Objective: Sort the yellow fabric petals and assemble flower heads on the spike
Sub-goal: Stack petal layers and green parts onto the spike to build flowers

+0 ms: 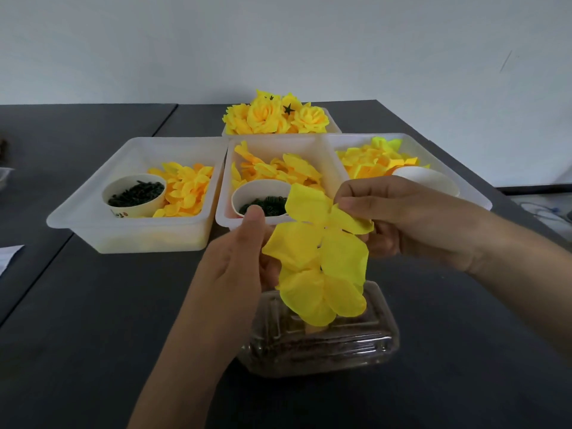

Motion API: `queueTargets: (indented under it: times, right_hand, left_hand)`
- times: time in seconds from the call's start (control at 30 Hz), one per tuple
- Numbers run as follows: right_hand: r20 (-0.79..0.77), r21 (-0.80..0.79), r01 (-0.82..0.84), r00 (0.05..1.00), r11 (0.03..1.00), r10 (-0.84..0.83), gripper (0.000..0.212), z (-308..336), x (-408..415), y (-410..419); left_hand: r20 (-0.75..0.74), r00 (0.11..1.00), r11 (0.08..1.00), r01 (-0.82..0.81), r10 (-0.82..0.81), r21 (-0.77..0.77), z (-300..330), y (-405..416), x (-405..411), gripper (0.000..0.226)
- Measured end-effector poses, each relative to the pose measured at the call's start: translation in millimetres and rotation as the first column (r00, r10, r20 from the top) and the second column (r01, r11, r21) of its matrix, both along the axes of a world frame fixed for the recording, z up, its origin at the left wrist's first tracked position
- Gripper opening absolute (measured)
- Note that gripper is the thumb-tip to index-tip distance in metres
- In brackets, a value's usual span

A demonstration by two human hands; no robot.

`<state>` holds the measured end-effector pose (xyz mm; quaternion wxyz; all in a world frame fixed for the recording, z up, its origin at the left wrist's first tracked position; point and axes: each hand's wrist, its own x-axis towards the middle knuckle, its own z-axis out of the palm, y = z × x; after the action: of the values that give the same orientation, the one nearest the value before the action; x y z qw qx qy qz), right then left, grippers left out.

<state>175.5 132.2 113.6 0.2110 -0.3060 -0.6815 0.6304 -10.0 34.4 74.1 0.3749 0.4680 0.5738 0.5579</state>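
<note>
Left hand (238, 258): I see its fingers curled on the petal piece's left edge.
Right hand (399, 218): fingers pinch its top edge.
Petal piece (322, 258): held above the clear container (318, 345).
Trays (136, 193): behind the container.

The light is soft and a bit dim, with no strong shadows. The dark surface (93, 305) looks flat and dull. The yellow petals (318, 258) look very bright. The edges of the view bend. The hands look a little blurry and the picture is grainy.
</note>
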Motion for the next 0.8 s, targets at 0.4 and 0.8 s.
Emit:
queueTargets:
  times: [0.4,0.8]
  right_hand:
    - [0.014,-0.024,0.096,0.995,0.995,-0.096,0.037,-13.9,14.6,-5.2]
    - [-0.03,-0.136,0.08,0.996,0.987,-0.085,0.049,-14.2,21.2,-10.7]
  left_hand:
    - [-0.34,0.941,0.987,0.063,-0.009,0.149,2.5,17.7,-15.5,0.048]
    - [-0.507,0.861,0.978,0.13,-0.03,0.162,10.6,29.2,-21.0,0.045]
